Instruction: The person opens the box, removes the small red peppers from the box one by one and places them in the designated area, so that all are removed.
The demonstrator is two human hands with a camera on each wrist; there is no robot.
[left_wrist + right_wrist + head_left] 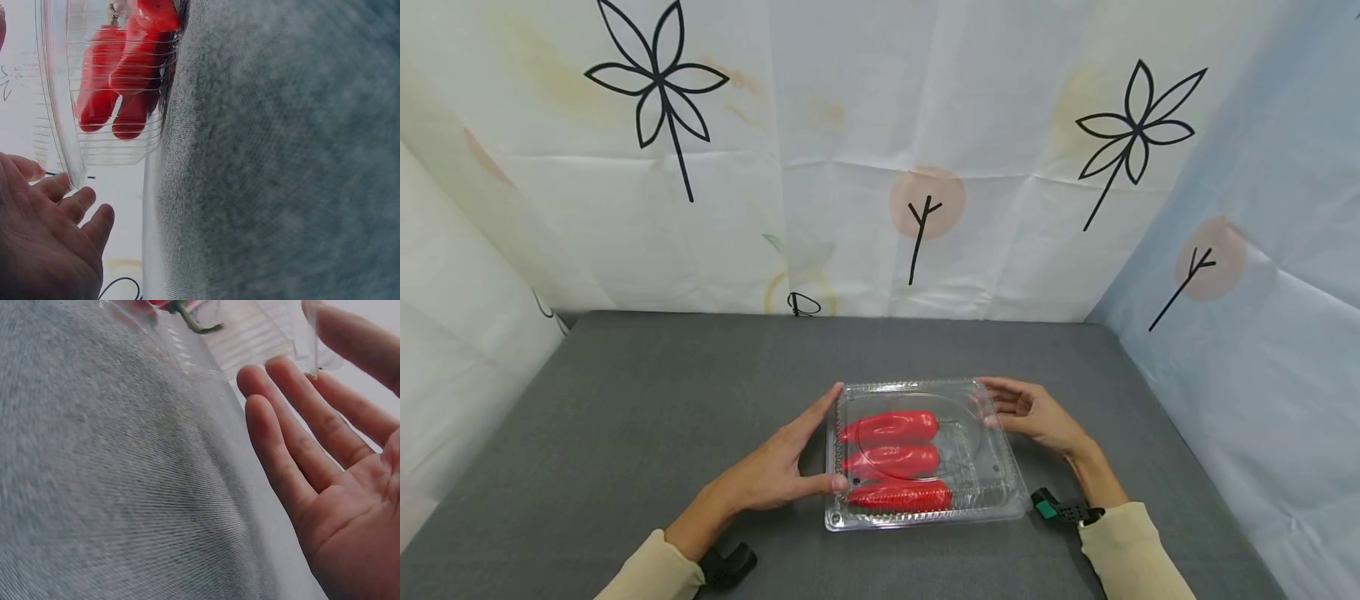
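A clear plastic clamshell box point(955, 525) lies on the grey table with its lid down. Through it show three red chili peppers point(895, 427), side by side, mostly in its left half. In the right wrist view a green stem point(194, 322) shows at one pepper's end. My left hand point(767, 471) spans the box's left side, thumb near the front and fingertips at the back corner, fingers fairly straight. At the far right corner, my right hand point(1033, 412) touches the rim with extended fingers, the thumb nearer the front. Some right fingertips are blurred behind clear plastic.
The grey cloth-covered table point(625, 417) reaches back to a white patterned curtain point(850, 125). Another curtain point(1262, 375) runs along the right side. Black wrist straps point(1063, 507) sit near both sleeves.
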